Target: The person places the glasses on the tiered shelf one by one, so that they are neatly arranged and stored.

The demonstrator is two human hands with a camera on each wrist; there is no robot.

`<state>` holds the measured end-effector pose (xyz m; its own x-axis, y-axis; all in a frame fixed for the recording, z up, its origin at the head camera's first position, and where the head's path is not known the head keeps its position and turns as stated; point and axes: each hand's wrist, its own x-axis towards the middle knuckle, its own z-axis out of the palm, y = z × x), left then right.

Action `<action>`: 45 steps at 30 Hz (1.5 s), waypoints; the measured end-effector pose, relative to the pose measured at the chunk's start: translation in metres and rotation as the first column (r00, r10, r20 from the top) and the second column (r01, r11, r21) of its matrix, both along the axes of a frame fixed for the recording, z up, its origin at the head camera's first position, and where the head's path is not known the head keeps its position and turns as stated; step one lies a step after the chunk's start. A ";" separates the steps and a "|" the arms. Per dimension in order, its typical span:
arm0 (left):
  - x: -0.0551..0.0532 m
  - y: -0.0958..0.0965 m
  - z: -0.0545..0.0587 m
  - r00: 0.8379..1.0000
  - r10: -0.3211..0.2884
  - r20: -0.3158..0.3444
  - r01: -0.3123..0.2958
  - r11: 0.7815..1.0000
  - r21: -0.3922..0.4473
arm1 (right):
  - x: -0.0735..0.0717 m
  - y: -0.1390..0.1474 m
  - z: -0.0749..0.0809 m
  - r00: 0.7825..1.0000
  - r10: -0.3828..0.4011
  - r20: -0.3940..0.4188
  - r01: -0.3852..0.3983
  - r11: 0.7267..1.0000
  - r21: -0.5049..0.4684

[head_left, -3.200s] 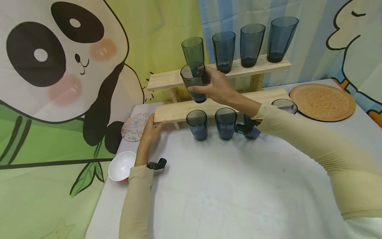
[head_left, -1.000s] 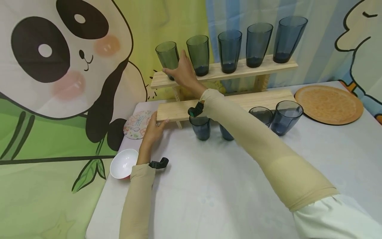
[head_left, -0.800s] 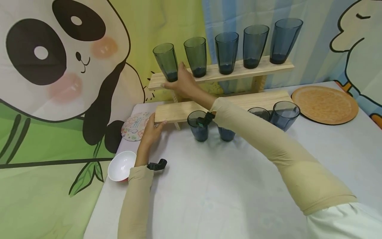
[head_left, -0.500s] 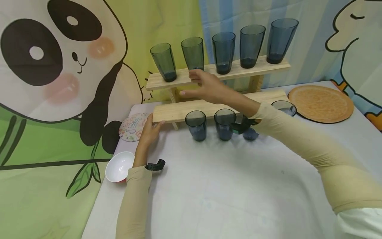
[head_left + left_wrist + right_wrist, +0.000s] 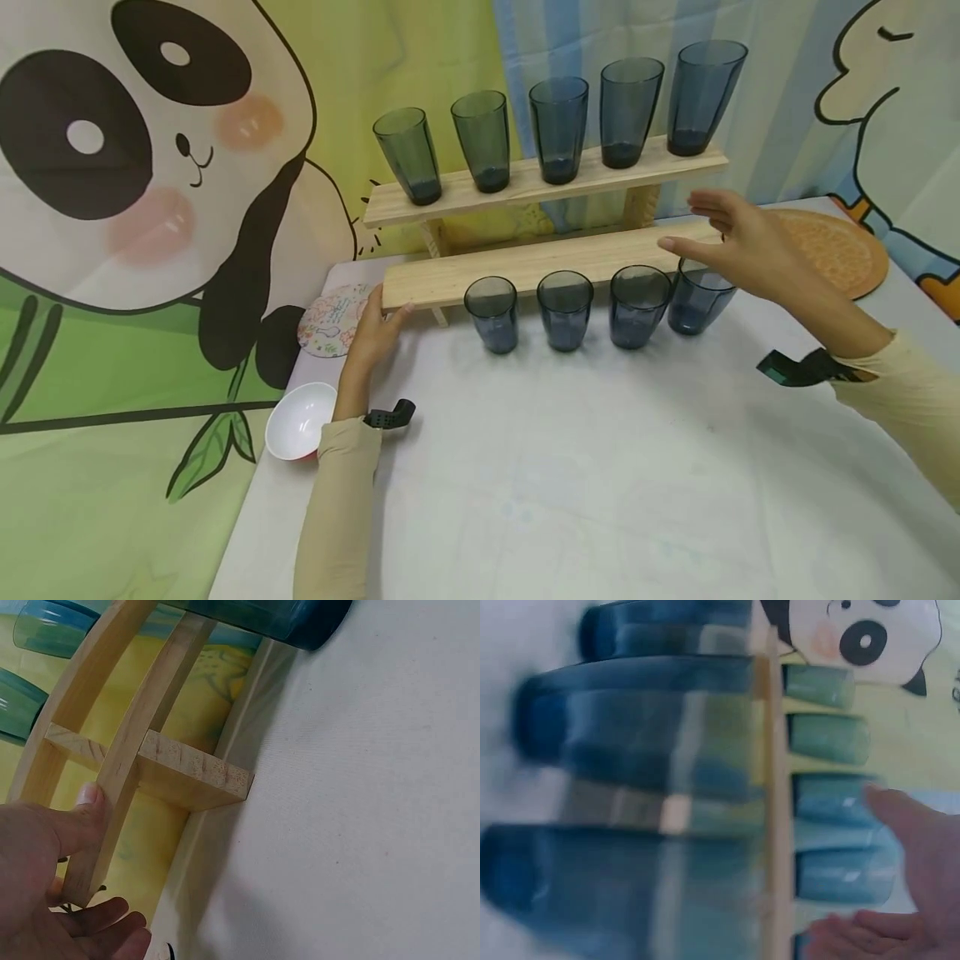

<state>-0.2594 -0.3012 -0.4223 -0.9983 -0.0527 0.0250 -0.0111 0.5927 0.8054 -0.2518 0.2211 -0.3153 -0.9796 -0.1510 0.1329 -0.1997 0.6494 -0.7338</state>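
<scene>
My left hand (image 5: 373, 333) holds the left end of the lower board of a two-step wooden shelf (image 5: 517, 265). In the left wrist view its thumb (image 5: 88, 801) lies on the board's edge, with the fingers around the end. My right hand (image 5: 757, 246) holds nothing, fingers and thumb spread, over the rightmost front glass (image 5: 697, 310) and overlapping its rim. Further left along the front stand three more dark blue tumblers, the nearest being a glass (image 5: 639, 321). A row of several glasses lines the upper board, with a tumbler (image 5: 411, 158) at its left end.
A round, pizza-like brown mat (image 5: 843, 250) lies behind the right hand. At the left edge of the white table (image 5: 570, 483) are a white bowl (image 5: 300, 421) and a flowered round mat (image 5: 330, 321). A cartoon curtain (image 5: 420, 50) hangs close behind the shelf.
My right hand has set a tumbler on the upper board's left end, let go of it and swung right to the rightmost front glass. The left hand has kept its hold.
</scene>
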 end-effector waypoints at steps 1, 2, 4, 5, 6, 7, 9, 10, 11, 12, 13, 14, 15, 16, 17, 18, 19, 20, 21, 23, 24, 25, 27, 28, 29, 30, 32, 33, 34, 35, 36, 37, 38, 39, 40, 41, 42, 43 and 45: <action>0.000 0.000 0.000 1.000 -0.001 -0.001 0.001 1.000 -0.002 | 0.003 0.010 -0.008 0.999 -0.035 -0.024 0.034 0.999 -0.029; 0.000 0.000 0.000 1.000 -0.001 -0.001 0.001 1.000 -0.001 | 0.005 0.018 -0.016 0.997 -0.067 -0.044 0.065 0.996 -0.062; -0.001 0.001 0.001 1.000 -0.005 0.004 0.005 1.000 -0.002 | 0.010 0.031 -0.033 0.990 -0.118 -0.079 0.108 0.987 -0.122; -0.001 0.000 0.001 1.000 -0.005 0.008 0.005 1.000 -0.002 | 0.013 0.036 -0.041 0.988 -0.132 -0.080 0.119 0.983 -0.141; -0.001 0.000 0.001 1.000 -0.004 0.012 0.004 1.000 -0.003 | 0.015 0.040 -0.049 0.988 -0.135 -0.074 0.123 0.980 -0.155; -0.001 0.000 0.002 1.000 -0.002 0.018 0.002 1.000 -0.005 | 0.017 0.043 -0.057 0.988 -0.138 -0.064 0.127 0.980 -0.154; -0.001 0.000 0.002 1.000 0.004 0.026 -0.004 1.000 -0.007 | 0.021 0.046 -0.070 0.990 -0.134 -0.042 0.126 0.981 -0.146; -0.001 0.000 0.002 1.000 0.006 0.027 -0.006 1.000 -0.007 | 0.023 0.046 -0.076 0.992 -0.126 -0.025 0.121 0.982 -0.144; -0.001 -0.001 0.002 1.000 0.008 0.027 -0.008 1.000 -0.009 | 0.024 0.046 -0.081 0.993 -0.120 -0.014 0.117 0.983 -0.138; -0.001 -0.001 0.002 1.000 0.009 0.026 -0.009 1.000 -0.009 | 0.025 0.045 -0.087 0.993 -0.115 -0.008 0.112 0.984 -0.135; -0.001 -0.001 0.001 1.000 0.010 0.025 -0.010 1.000 -0.009 | 0.026 0.044 -0.092 0.994 -0.112 -0.007 0.110 0.985 -0.134; -0.001 -0.001 0.001 1.000 0.010 0.025 -0.010 1.000 -0.010 | 0.027 0.043 -0.097 0.994 -0.109 -0.007 0.107 0.985 -0.137; -0.001 -0.001 0.001 1.000 0.010 0.024 -0.010 1.000 -0.011 | 0.027 0.043 -0.102 0.995 -0.103 -0.011 0.100 0.985 -0.143; -0.002 -0.001 0.001 1.000 0.009 0.023 -0.008 1.000 -0.011 | 0.027 0.042 -0.106 0.995 -0.099 -0.019 0.095 0.984 -0.148; -0.002 -0.001 0.000 1.000 0.008 0.022 -0.008 1.000 -0.013 | 0.028 0.041 -0.110 0.995 -0.100 -0.030 0.094 0.985 -0.147; -0.002 -0.001 0.000 1.000 0.006 0.020 -0.006 1.000 -0.013 | 0.028 0.041 -0.113 0.994 -0.104 -0.040 0.096 0.984 -0.151; -0.003 -0.001 0.000 1.000 0.002 0.018 -0.002 1.000 -0.012 | 0.028 0.040 -0.115 0.993 -0.109 -0.048 0.100 0.983 -0.155; -0.003 -0.001 0.000 1.000 -0.001 0.015 0.001 1.000 -0.011 | 0.028 0.040 -0.117 0.992 -0.112 -0.056 0.102 0.982 -0.159; -0.004 -0.001 0.001 1.000 -0.003 0.013 0.003 1.000 -0.009 | 0.028 0.040 -0.118 0.991 -0.116 -0.063 0.104 0.980 -0.167; -0.005 0.000 0.001 1.000 -0.007 0.012 0.007 1.000 -0.006 | 0.028 0.041 -0.120 0.989 -0.130 -0.068 0.116 0.977 -0.179; -0.005 0.000 0.001 1.000 -0.007 0.013 0.007 1.000 -0.005 | 0.028 0.041 -0.121 0.988 -0.136 -0.069 0.121 0.975 -0.184; -0.006 0.000 0.001 1.000 -0.009 0.016 0.009 1.000 -0.003 | 0.028 0.041 -0.121 0.988 -0.140 -0.069 0.124 0.974 -0.190; -0.006 -0.001 0.001 1.000 -0.007 0.023 0.007 1.000 -0.003 | 0.028 0.041 -0.121 0.987 -0.143 -0.076 0.126 0.972 -0.197; -0.006 -0.001 0.000 1.000 -0.008 0.027 0.008 1.000 -0.002 | 0.028 0.041 -0.121 0.986 -0.145 -0.081 0.127 0.972 -0.197; -0.006 -0.001 0.000 1.000 -0.008 0.030 0.008 1.000 -0.001 | 0.028 0.041 -0.121 0.985 -0.148 -0.085 0.129 0.972 -0.197; -0.006 -0.001 -0.001 0.999 -0.007 0.031 0.007 1.000 -0.001 | 0.028 0.041 -0.121 0.985 -0.148 -0.088 0.129 0.972 -0.196; -0.006 -0.002 -0.001 1.000 -0.007 0.030 0.007 1.000 -0.002 | 0.028 0.041 -0.119 0.985 -0.149 -0.091 0.130 0.974 -0.188; -0.005 -0.002 -0.001 1.000 -0.008 0.030 0.008 1.000 -0.001 | 0.028 0.041 -0.118 0.985 -0.150 -0.087 0.132 0.974 -0.183; -0.005 -0.002 -0.001 1.000 -0.009 0.028 0.009 1.000 -0.002 | 0.028 0.041 -0.116 0.985 -0.149 -0.082 0.132 0.974 -0.182; -0.005 -0.002 -0.001 1.000 -0.007 0.028 0.007 1.000 -0.004 | 0.028 0.041 -0.114 0.986 -0.149 -0.075 0.133 0.975 -0.179; -0.005 -0.002 -0.001 1.000 -0.004 0.028 0.004 1.000 -0.006 | 0.028 0.041 -0.112 0.987 -0.148 -0.068 0.134 0.976 -0.171; -0.005 -0.002 -0.001 1.000 -0.001 0.030 0.001 1.000 -0.009 | 0.028 0.042 -0.109 0.987 -0.146 -0.063 0.134 0.977 -0.164; -0.005 -0.002 -0.001 1.000 0.003 0.031 -0.003 1.000 -0.011 | 0.028 0.042 -0.105 0.988 -0.141 -0.057 0.131 0.978 -0.162; -0.004 -0.002 -0.001 0.999 0.008 0.033 -0.008 1.000 -0.013 | 0.028 0.042 -0.101 0.989 -0.140 -0.050 0.131 0.978 -0.163; -0.004 -0.002 -0.002 0.999 0.013 0.035 -0.012 1.000 -0.016 | 0.029 0.042 -0.097 0.989 -0.143 -0.050 0.133 0.978 -0.159; -0.004 -0.002 -0.001 0.999 0.018 0.037 -0.017 1.000 -0.018 | 0.030 0.042 -0.091 0.987 -0.149 -0.053 0.139 0.978 -0.154; -0.004 -0.001 -0.001 0.999 0.020 0.038 -0.020 1.000 -0.019 | 0.031 0.042 -0.086 0.986 -0.158 -0.061 0.148 0.978 -0.145; -0.003 -0.001 -0.001 0.999 0.023 0.040 -0.022 1.000 -0.021 | 0.031 0.043 -0.080 0.983 -0.170 -0.071 0.159 0.977 -0.139; -0.003 -0.001 0.000 0.999 0.027 0.044 -0.026 0.999 -0.024 | 0.032 0.043 -0.068 0.976 -0.188 -0.107 0.172 0.975 -0.144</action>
<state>-0.2621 -0.3019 -0.4224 -0.9967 -0.0787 -0.0177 -0.0623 0.6107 0.7894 -0.2199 0.2645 -0.3833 -0.9649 0.0529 0.2572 -0.1798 0.5808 -0.7939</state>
